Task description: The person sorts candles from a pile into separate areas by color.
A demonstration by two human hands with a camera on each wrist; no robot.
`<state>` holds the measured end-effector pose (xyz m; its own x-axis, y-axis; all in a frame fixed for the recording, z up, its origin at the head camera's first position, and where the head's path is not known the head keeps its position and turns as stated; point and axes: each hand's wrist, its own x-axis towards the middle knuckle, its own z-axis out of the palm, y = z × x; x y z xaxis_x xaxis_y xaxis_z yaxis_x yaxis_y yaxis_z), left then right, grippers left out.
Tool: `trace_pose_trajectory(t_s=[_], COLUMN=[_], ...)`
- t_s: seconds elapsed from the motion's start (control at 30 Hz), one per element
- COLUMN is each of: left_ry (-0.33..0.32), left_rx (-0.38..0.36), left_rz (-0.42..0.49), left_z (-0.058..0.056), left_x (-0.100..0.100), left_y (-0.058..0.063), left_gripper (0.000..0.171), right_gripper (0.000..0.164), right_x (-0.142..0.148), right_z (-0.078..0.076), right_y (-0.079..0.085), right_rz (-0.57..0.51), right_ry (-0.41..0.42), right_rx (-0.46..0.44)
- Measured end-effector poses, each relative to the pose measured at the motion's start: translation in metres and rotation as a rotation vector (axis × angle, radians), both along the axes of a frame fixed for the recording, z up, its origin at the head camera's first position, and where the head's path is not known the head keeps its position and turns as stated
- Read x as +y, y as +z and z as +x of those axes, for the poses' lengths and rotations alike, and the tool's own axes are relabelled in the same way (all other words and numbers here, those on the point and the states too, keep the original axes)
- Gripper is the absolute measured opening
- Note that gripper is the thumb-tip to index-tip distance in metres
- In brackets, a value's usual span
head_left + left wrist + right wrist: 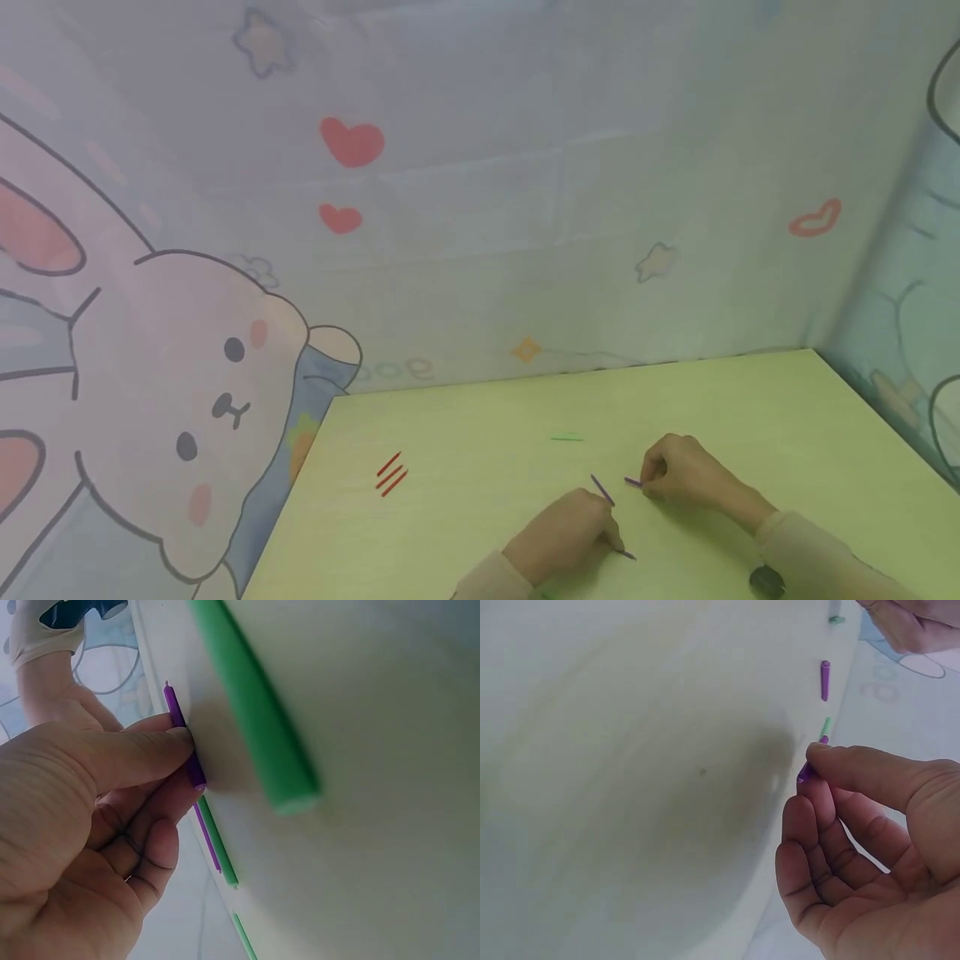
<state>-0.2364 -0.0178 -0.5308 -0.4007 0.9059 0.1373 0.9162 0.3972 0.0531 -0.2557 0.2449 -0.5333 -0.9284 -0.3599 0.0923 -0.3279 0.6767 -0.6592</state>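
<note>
My left hand (pixel 566 529) pinches a thin purple candle (pixel 172 701) between thumb and fingertips, low over the table; a small wick-like tip shows at its far end. To the right, my right hand (pixel 693 471) pinches another purple candle (pixel 633 482) near one end, its other fingers loosely curled in the right wrist view. Between the two hands a third purple candle (pixel 602 490) lies slanted on the table, close by the left knuckles. A green candle (pixel 259 720) shows large beside the left hand in the left wrist view.
On the pale yellow table (pixel 465 433), several red candles (pixel 392 475) lie side by side at the left. Green candles (pixel 567 438) lie farther back near the middle. A cartoon-printed curtain (pixel 480 275) stands along the table's back edge. A dark round device (pixel 767 582) sits by the right sleeve.
</note>
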Motion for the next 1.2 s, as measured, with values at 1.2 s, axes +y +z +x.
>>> trace_pose_trajectory(t_s=[1.2], left_ry=[0.052], left_rx=[-0.024], left_rz=[0.015], left_z=[-0.005], left_x=[0.011], left_y=[-0.006], left_gripper=[0.018], right_gripper=[0.009], right_x=[-0.043], right_z=[-0.127], right_y=[0.067], right_rz=[-0.037], right_ry=[0.310], right_rx=[0.097])
